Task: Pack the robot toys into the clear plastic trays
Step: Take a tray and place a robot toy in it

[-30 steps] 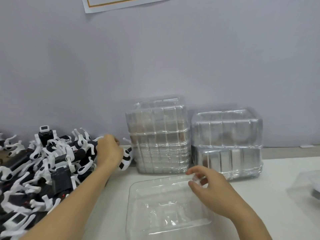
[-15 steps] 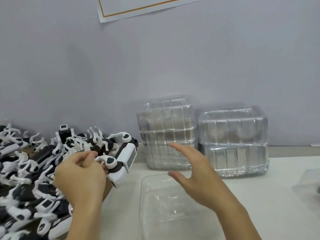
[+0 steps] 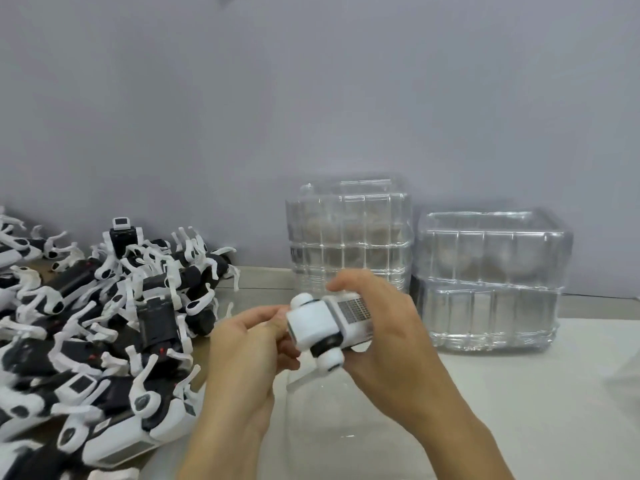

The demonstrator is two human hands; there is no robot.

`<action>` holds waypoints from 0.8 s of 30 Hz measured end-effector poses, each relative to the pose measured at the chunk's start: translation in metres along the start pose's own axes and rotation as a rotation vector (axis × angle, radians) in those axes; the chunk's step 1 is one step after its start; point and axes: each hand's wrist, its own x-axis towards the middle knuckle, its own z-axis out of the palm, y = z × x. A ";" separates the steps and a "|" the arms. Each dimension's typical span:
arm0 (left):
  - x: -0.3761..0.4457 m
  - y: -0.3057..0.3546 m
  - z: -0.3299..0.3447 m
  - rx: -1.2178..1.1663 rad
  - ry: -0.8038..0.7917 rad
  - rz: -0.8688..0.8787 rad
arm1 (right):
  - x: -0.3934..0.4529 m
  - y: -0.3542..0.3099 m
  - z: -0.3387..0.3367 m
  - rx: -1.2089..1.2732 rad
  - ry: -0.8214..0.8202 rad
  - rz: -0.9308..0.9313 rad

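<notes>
robot toy [image 3: 325,327] — between both hands | left hand [image 3: 252,337] pinches its end | right hand [image 3: 384,334] curls around body

We see a robot toy [image 3: 325,327] of smooth, glossy white plastic with matt black joints. The stacked trays [image 3: 491,282] are clear, shiny thin plastic with ribs. The table [image 3: 519,393] looks matt and smooth, and the wall [image 3: 311,98] is matt grey.
</notes>
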 end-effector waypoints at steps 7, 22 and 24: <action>0.012 -0.018 -0.007 0.246 -0.039 0.307 | 0.000 0.016 -0.049 0.166 0.039 0.263; 0.024 -0.063 0.008 0.266 -0.174 -0.095 | -0.005 0.027 -0.012 -0.057 -0.298 0.300; 0.022 -0.062 0.010 0.259 -0.180 -0.091 | -0.008 0.029 -0.012 -0.093 -0.403 0.348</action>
